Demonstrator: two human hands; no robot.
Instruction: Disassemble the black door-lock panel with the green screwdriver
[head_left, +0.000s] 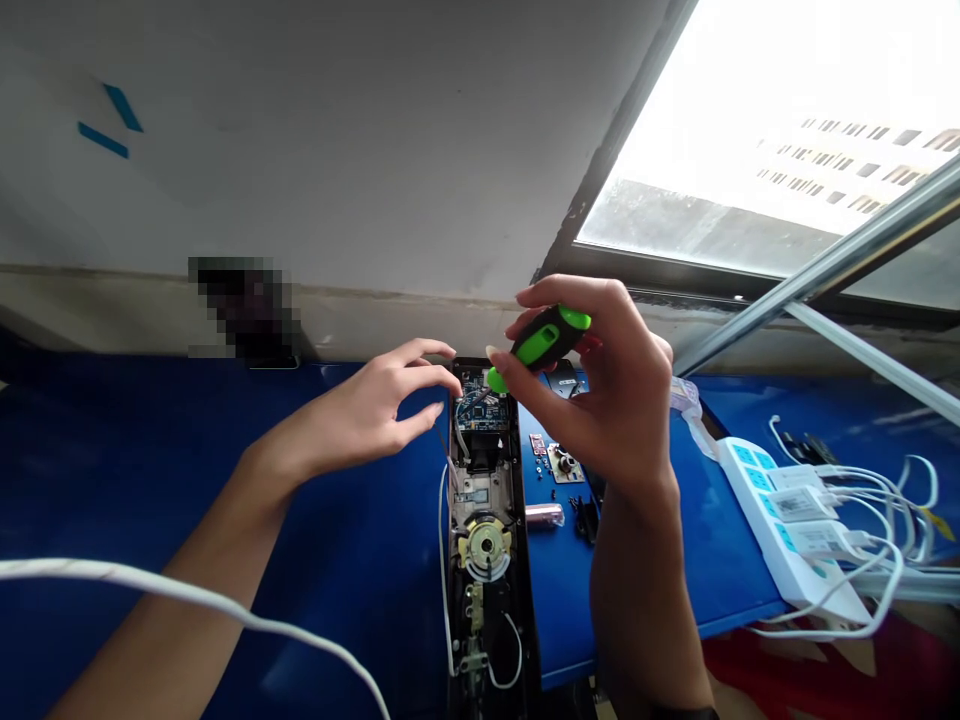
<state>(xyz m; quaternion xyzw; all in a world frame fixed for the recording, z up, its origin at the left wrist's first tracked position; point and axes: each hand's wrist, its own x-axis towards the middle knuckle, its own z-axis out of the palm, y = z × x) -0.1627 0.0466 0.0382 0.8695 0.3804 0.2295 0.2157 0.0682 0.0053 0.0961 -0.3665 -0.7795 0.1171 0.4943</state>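
My right hand (611, 390) is closed around a green and black screwdriver (538, 345). The screwdriver leans down to the left, its shaft over the circuit board (480, 412) at the far end of a long black open housing (527, 600); whether the tip touches is too small to tell. At the housing's left edge by the board is my left hand (386, 400), fingers bent and apart, nothing visible between them. Farther down the housing sit a round speaker-like part (486, 547) and several wires.
Right of the housing lie a small round-topped circuit part (564, 464), loose screws, a pink cylinder (545, 515) and black pieces on the blue table (360, 560). A white power strip (757, 490) with plugged cables stands farther right. A white cable (187, 605) crosses above my left forearm.
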